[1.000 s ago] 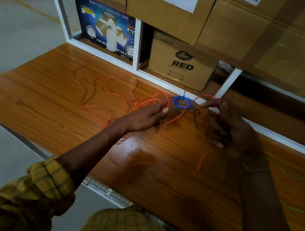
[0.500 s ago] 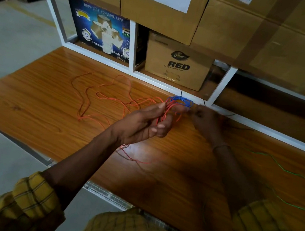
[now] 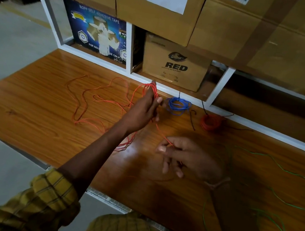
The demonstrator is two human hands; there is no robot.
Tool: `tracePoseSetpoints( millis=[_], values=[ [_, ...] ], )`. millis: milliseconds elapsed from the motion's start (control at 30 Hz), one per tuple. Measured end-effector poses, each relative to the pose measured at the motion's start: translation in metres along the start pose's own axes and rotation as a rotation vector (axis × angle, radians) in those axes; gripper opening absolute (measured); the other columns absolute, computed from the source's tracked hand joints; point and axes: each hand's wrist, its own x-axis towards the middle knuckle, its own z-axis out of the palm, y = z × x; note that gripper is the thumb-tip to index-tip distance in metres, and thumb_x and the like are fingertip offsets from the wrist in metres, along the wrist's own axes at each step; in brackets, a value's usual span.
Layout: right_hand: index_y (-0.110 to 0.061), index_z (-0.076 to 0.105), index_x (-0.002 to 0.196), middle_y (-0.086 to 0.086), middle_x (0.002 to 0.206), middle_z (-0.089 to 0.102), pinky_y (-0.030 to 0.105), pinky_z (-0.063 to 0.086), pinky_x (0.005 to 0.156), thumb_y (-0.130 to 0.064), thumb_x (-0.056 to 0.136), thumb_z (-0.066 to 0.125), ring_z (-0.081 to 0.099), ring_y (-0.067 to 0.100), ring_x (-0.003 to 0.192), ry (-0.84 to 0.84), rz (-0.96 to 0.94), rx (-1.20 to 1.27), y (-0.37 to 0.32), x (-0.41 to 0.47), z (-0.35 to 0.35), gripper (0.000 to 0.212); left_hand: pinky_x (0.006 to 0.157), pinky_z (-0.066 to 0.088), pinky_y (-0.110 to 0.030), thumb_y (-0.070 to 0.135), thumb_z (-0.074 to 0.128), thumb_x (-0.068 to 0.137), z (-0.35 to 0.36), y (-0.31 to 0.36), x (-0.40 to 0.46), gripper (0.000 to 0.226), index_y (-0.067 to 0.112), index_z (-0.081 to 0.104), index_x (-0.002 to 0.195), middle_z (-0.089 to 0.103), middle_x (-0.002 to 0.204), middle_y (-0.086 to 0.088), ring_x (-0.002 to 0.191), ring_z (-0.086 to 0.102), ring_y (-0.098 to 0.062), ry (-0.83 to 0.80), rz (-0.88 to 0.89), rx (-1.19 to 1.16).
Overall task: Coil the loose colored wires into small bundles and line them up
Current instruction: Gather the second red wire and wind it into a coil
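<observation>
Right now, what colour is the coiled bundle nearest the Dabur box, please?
Blue bundle, clearest in the head view.

- Left hand (image 3: 144, 108) holds orange wire (image 3: 92, 97) looped over its raised fingers.
- Right hand (image 3: 184, 158) pinches the same wire.
- Blue bundle (image 3: 177, 104) and red bundle (image 3: 210, 122) lie on the counter (image 3: 31, 115).

Cardboard boxes (image 3: 176, 64) and a tape carton (image 3: 98, 32) fill the white shelf (image 3: 220, 85).

Premises present as a storeroom or warehouse. Taped cardboard cartons (image 3: 274, 34) with shipping labels are stacked on a white metal rack (image 3: 219, 85); a carton of self-adhesive tape (image 3: 98, 32) sits below at far left. Bare concrete floor (image 3: 12, 38) at left.
</observation>
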Motion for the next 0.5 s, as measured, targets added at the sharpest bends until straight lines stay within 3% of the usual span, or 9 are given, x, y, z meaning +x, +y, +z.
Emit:
tracePoseSetpoints(
  millis=[67,100,133,200,233,300,367,433,500],
  values=[
    [0.003,0.063,0.107,0.023,0.084,0.072,0.042,0.057,0.064,-0.025,0.102,0.06,0.064,0.033,0.069,-0.109,-0.083,0.161,0.0,-0.01,-0.013,0.029,0.072,0.059,-0.044,0.034,0.037,0.114,-0.004,-0.004,0.005,0.066,0.02,0.0,0.167,0.07,0.106,-0.004,0.07,0.068,-0.02,-0.026,0.005,0.196],
    [0.002,0.064,0.107,0.021,0.086,0.073,0.056,0.056,0.081,-0.03,0.099,0.063,0.065,0.038,0.081,-0.16,-0.151,0.218,0.002,-0.014,-0.019,0.033,0.074,0.059,-0.045,0.035,0.036,0.114,-0.007,-0.007,0.007,0.068,0.02,-0.003,0.167,0.07,0.105,-0.005,0.072,0.067,-0.017,-0.039,0.011,0.284],
    [0.001,0.065,0.107,0.019,0.087,0.073,0.069,0.046,0.095,-0.034,0.096,0.066,0.065,0.039,0.088,-0.192,-0.22,0.252,0.005,-0.017,-0.025,0.037,0.077,0.058,-0.045,0.036,0.035,0.114,-0.01,-0.008,0.008,0.069,0.02,-0.005,0.167,0.071,0.105,-0.005,0.074,0.066,-0.014,-0.051,0.012,0.343],
    [0.001,0.063,0.113,0.015,0.08,0.071,0.077,0.028,0.108,-0.034,0.095,0.067,0.067,0.035,0.09,-0.22,-0.3,0.261,0.01,-0.021,-0.033,0.04,0.077,0.057,-0.041,0.037,0.034,0.115,-0.015,-0.01,0.008,0.07,0.019,-0.008,0.167,0.071,0.104,-0.004,0.073,0.063,-0.01,-0.089,0.01,0.401],
    [0.004,0.06,0.117,0.016,0.074,0.066,0.078,0.027,0.108,-0.031,0.097,0.066,0.067,0.034,0.087,-0.22,-0.304,0.248,0.01,-0.022,-0.037,0.041,0.076,0.057,-0.039,0.037,0.033,0.115,-0.016,-0.011,0.008,0.069,0.017,-0.007,0.168,0.072,0.102,-0.005,0.071,0.063,-0.01,-0.12,0.015,0.428],
    [0.006,0.058,0.123,0.018,0.065,0.048,0.074,0.045,0.098,-0.027,0.1,0.062,0.063,0.028,0.071,-0.169,-0.277,0.198,0.002,-0.024,-0.046,0.041,0.077,0.057,-0.04,0.038,0.032,0.115,-0.015,-0.011,0.006,0.064,0.014,0.006,0.168,0.072,0.099,-0.008,0.071,0.064,-0.016,-0.185,0.024,0.471],
    [0.002,0.062,0.121,0.013,0.064,0.035,0.047,0.057,0.07,-0.027,0.103,0.056,0.047,0.018,0.055,-0.013,-0.252,0.126,-0.014,-0.025,-0.054,0.035,0.077,0.056,-0.041,0.038,0.035,0.115,-0.015,-0.007,0.001,0.052,0.014,0.029,0.161,0.07,0.094,-0.01,0.074,0.065,-0.022,-0.258,-0.031,0.371],
    [-0.002,0.068,0.113,0.009,0.066,0.032,0.031,0.043,0.053,-0.031,0.107,0.046,0.036,0.017,0.053,0.213,-0.232,0.038,-0.031,-0.022,-0.064,0.036,0.067,0.05,-0.034,0.037,0.037,0.115,-0.014,-0.001,-0.006,0.041,0.02,0.044,0.151,0.064,0.08,-0.006,0.067,0.058,-0.021,-0.336,-0.143,0.149],
    [-0.006,0.071,0.104,0.006,0.066,0.032,0.026,0.032,0.047,-0.031,0.108,0.043,0.03,0.018,0.054,0.374,-0.235,-0.05,-0.043,-0.016,-0.076,0.038,0.06,0.041,-0.031,0.035,0.034,0.116,-0.011,0.008,-0.014,0.031,0.024,0.057,0.135,0.055,0.069,-0.005,0.061,0.046,-0.023,-0.401,-0.197,-0.049]
  ],
)
